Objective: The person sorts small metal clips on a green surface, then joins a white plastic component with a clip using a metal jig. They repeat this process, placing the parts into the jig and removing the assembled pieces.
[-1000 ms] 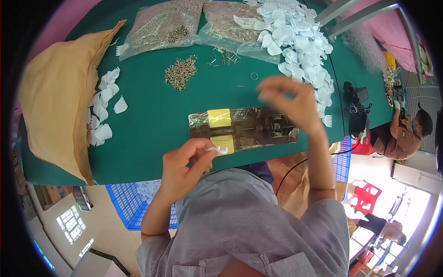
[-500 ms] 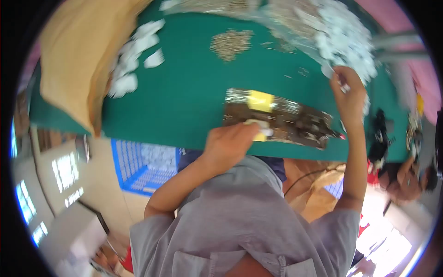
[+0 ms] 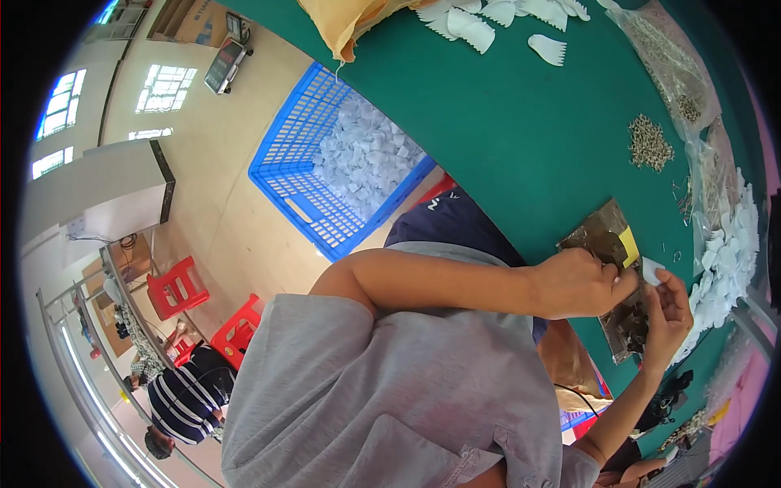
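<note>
My left hand (image 3: 579, 283) is closed over a flat dark brown, tape-wrapped block (image 3: 598, 232), with a yellow patch (image 3: 629, 246) on it. Whatever its curled fingers grip, if anything, is hidden. Close beside it, my right hand (image 3: 669, 319) pinches a small flat white plastic piece (image 3: 651, 272) between thumb and fingers, over the block's right side. The fingertips of both hands nearly meet there. Past my right hand lies a big heap of white plastic pieces (image 3: 728, 264). A pile of small metal parts (image 3: 650, 144) sits farther up the green table (image 3: 529, 134).
Toothed white pieces (image 3: 472, 31) lie near a brown paper bag (image 3: 346, 20) at the top. Plastic bags (image 3: 671, 65) of metal parts line the far side. A blue crate (image 3: 297, 175) of white pieces stands left of the table. Red stools (image 3: 177, 289) and a person (image 3: 187, 400) are at the left.
The view has swung, so the table now sits to the upper right. My right hand has come from the white heap to the block with a white piece, beside my left hand.
</note>
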Demonstrator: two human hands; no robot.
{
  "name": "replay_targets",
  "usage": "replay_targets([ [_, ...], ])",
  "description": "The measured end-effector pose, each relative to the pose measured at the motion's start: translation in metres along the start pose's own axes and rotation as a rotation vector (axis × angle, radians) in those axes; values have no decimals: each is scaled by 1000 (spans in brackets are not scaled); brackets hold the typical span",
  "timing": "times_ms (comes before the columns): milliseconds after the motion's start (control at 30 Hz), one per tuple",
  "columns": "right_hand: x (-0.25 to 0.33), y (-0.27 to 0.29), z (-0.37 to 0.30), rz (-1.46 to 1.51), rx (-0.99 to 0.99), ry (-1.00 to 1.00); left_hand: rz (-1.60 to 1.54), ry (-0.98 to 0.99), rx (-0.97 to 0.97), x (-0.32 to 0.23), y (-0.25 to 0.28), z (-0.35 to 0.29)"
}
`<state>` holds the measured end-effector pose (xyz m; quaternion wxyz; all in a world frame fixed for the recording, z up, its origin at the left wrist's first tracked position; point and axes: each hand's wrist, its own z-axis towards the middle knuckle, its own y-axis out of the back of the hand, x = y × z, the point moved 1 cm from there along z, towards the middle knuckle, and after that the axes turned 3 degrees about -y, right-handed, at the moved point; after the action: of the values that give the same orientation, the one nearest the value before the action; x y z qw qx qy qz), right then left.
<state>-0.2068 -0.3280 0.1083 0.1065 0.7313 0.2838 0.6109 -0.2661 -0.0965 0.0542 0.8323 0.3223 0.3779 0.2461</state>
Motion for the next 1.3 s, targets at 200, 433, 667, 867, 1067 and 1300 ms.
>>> replay_targets([
  [200, 15, -21, -2, 79, -102, -52, -124, -58, 31, 10, 9, 3],
  [433, 15, -25, 20, 131, 89, -107, 32, -91, -98, 15, 29, 15],
  [667, 24, -35, 34, -262, -7, 196, -101, -65, -51, 24, 24, 24],
  [867, 51, -21, 19, 54, 38, 44, -181, -112, -21, 36, 15, 17],
  [1067, 38, -23, 24, 227, 324, -343, -357, -19, -60, 43, 13, 18],
  [1300, 31, -34, 13, 93, 190, -32, -551, 68, 101, 49, 8, 18],
])
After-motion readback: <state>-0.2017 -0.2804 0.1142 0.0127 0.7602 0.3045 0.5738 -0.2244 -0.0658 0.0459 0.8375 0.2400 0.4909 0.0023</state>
